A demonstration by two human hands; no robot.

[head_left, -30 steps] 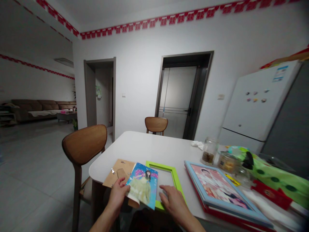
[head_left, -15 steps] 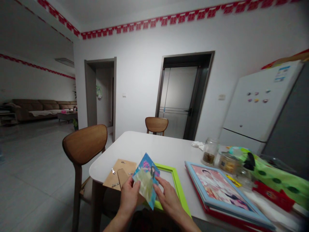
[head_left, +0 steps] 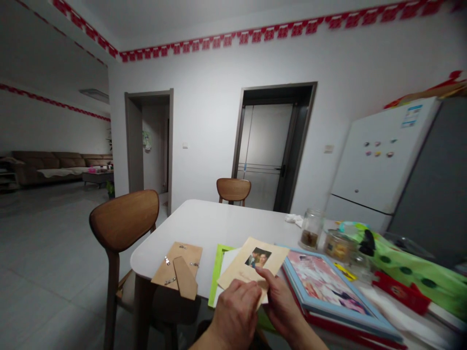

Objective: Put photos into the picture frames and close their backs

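No words, brands or numbers can be read. A faint line of script runs below the small photo on the cream card [head_left: 233, 272], too slight to make out. A blue-and-white label [head_left: 412, 116] sits high on the white fridge [head_left: 372, 170], its print too small. Marks on the red hanging trim [head_left: 269, 34] along the wall are unclear.

Beyond the green frame [head_left: 216, 273], open tabletop [head_left: 219, 218] allows passage; blue frame [head_left: 356, 294] obstructs rightward

Green frame [head_left: 216, 279]: partly hidden (cream card [head_left: 233, 266] above) | card's lettering [head_left: 249, 276]: too small | forearms [head_left: 303, 335]: cut off
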